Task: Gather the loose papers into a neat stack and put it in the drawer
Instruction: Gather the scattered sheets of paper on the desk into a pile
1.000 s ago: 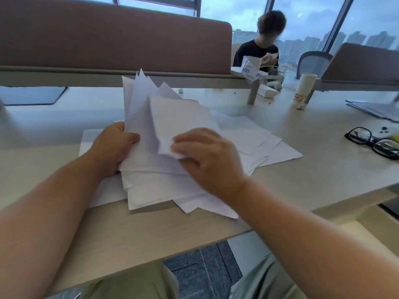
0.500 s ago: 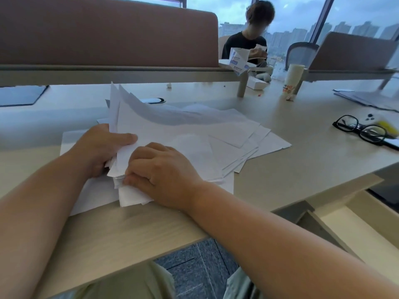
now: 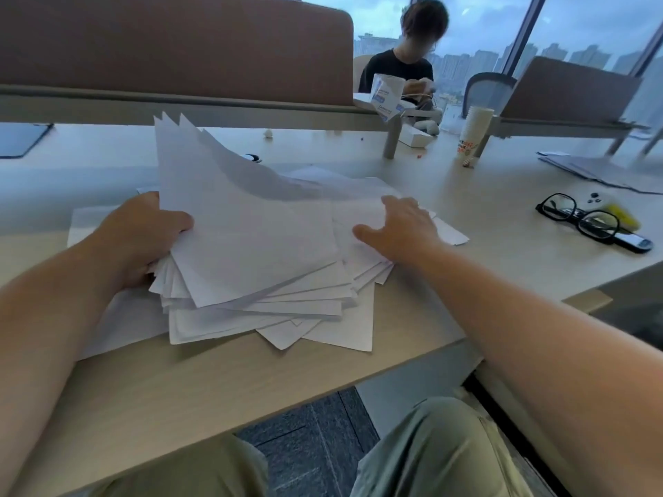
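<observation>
A messy pile of white papers (image 3: 258,267) lies fanned out on the light wooden desk (image 3: 201,382). My left hand (image 3: 140,234) grips the left edge of the upper sheets and tilts them up, so their far corners stand off the desk. My right hand (image 3: 401,227) rests flat with fingers spread on the right side of the pile, where more sheets (image 3: 448,233) stick out. A single sheet (image 3: 107,317) lies under my left wrist. The drawer is at the lower right, mostly hidden behind my right arm.
Black glasses (image 3: 577,218) and a yellow item lie on the desk at right. A paper cup (image 3: 471,132), a white box and more papers (image 3: 602,170) sit further back. A brown partition (image 3: 179,44) closes the far side; a person sits beyond it.
My right hand has left the near left edge of the pile and moved to its right side, fingers spread. The left hand keeps its grip; the lifted sheets stand higher.
</observation>
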Demonstrator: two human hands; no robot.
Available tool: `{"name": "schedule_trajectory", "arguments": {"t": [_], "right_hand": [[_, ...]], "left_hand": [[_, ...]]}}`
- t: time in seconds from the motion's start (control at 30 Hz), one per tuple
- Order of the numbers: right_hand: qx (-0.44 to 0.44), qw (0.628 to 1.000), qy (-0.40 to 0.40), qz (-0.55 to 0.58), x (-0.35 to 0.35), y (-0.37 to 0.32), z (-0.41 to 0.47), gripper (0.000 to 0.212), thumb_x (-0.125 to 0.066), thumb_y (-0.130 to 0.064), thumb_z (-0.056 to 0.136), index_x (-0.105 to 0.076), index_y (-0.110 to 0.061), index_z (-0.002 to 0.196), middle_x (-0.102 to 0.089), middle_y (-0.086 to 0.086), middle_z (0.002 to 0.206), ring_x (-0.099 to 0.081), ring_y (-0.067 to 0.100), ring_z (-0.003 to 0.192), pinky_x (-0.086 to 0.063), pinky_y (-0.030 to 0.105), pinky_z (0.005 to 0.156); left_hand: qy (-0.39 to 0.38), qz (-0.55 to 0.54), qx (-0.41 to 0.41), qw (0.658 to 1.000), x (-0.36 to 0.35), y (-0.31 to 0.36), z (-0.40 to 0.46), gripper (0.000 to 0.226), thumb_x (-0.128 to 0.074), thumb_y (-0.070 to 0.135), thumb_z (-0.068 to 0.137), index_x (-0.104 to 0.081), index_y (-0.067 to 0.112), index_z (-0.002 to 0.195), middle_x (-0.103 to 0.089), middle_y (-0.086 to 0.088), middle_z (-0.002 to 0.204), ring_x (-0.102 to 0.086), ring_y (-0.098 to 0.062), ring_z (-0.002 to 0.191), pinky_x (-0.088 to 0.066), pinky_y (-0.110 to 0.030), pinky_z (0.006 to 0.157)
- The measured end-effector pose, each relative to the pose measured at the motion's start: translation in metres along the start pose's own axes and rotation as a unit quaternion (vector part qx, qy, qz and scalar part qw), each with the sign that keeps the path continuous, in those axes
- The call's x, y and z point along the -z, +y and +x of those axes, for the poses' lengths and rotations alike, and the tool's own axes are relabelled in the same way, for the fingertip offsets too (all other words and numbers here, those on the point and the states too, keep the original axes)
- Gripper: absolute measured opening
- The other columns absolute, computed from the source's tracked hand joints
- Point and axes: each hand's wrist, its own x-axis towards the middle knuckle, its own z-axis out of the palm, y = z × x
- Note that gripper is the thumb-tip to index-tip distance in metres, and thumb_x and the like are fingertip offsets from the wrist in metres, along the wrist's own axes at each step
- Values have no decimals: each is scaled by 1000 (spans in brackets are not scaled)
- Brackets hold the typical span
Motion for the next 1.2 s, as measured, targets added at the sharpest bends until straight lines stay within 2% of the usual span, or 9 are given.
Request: {"name": "schedule_trajectory", "arguments": {"t": [0.17, 0.33, 0.43, 0.5, 0.6, 0.7, 0.8, 1.0, 1.2], "right_hand": [[-158, 984, -83, 14, 6, 27, 27, 130, -67, -92, 56, -36, -13, 154, -45, 18, 151, -42, 40, 136, -39, 48, 113], [-192, 921, -44, 335, 18, 18, 36, 65, -80, -44, 82, -55, -8, 130, -58, 9, 113, -56, 23, 85, -45, 32, 66], [-206, 879, -54, 427, 26, 7, 31, 38, -74, -33, 89, -60, -13, 119, -60, 9, 117, -56, 22, 76, -43, 24, 54], [-202, 873, -59, 440, 31, 3, 29, 52, -66, -28, 98, -50, -10, 143, -55, 15, 139, -61, 35, 113, -53, 34, 77], [-216, 846, -51, 485, 40, 3, 30, 60, -56, -24, 105, -33, -6, 157, -30, 15, 166, -33, 39, 151, -34, 47, 117], [-263, 795, -78, 541, 52, 3, 30, 65, -58, -27, 101, -28, -13, 157, -38, 13, 154, -52, 40, 129, -43, 46, 113], [-291, 765, -104, 565, 50, 9, 32, 62, -63, -28, 94, -33, -17, 148, -47, 13, 130, -64, 36, 102, -56, 48, 97], [-259, 757, -61, 597, 28, 11, 37, 47, -66, -13, 83, -53, -6, 127, -65, 16, 121, -73, 33, 80, -62, 52, 75], [-212, 833, -34, 509, 14, 9, 34, 21, -84, -21, 80, -66, -14, 90, -72, 13, 90, -69, 28, 72, -63, 40, 78]], "left_hand": [[1, -6, 0, 1000, -5, 1, -1, 16, -62, 8, 97, -66, 20, 107, -74, -14, 107, -73, -37, 92, -60, -56, 91], [-9, -3, -6, 1000, -5, -1, 0, 14, -62, 8, 98, -66, 21, 97, -75, -11, 103, -74, -36, 91, -59, -56, 92], [-6, 2, -4, 1000, -4, -1, 1, 12, -64, 10, 97, -66, 22, 97, -75, -11, 103, -74, -37, 91, -59, -57, 91], [-4, 0, -1, 1000, -5, 0, 1, 12, -64, 10, 98, -64, 22, 97, -74, -11, 103, -73, -36, 90, -60, -55, 90], [-8, 1, -5, 1000, -5, 0, 0, 12, -64, 11, 98, -66, 21, 104, -74, -13, 105, -73, -37, 90, -59, -57, 90], [-11, -1, -6, 1000, -5, 1, -2, 21, -63, 11, 99, -65, 19, 118, -74, -13, 106, -73, -39, 94, -59, -58, 92], [-17, -3, -7, 1000, -7, 2, -2, 12, -61, 8, 101, -65, 20, 105, -73, -11, 103, -72, -36, 90, -59, -50, 88], [-10, 11, -10, 1000, -5, 0, 1, 9, -64, 11, 99, -64, 20, 101, -74, -8, 102, -73, -35, 89, -60, -46, 83], [-9, 20, -22, 1000, -5, -2, 4, 18, -63, 11, 100, -63, 18, 117, -73, -4, 100, -72, -30, 84, -56, -35, 71]]}}
